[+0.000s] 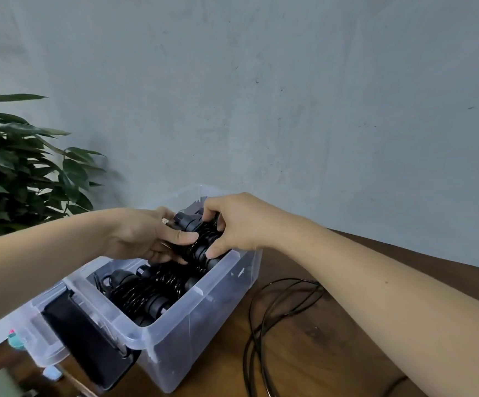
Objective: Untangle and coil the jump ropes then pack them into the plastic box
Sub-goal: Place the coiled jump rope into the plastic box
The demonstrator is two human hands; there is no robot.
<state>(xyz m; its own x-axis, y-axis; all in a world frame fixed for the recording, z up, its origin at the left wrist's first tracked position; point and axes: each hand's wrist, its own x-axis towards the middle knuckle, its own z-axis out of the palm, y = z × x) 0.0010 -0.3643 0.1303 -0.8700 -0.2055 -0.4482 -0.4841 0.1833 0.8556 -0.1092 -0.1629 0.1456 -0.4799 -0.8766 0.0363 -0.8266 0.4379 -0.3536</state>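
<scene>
A clear plastic box (204, 316) stands on the wooden table, its lid hanging open at the left. Both hands hold one coiled black jump rope (201, 242) over the far end of the box. My left hand (144, 236) grips the coil's left side, thumb on top. From the right, my right hand (232, 222) curls its fingers and thumb round the coil and its black handles. Several coiled black ropes (146, 290) lie inside the box below. A loose black rope (272, 319) sprawls on the table to the right of the box.
The box's lid with a black latch (86, 339) hangs at the lower left. A leafy green plant (23, 167) stands at the left against a grey wall (290, 96). The brown table (304, 362) reaches the wall behind the box.
</scene>
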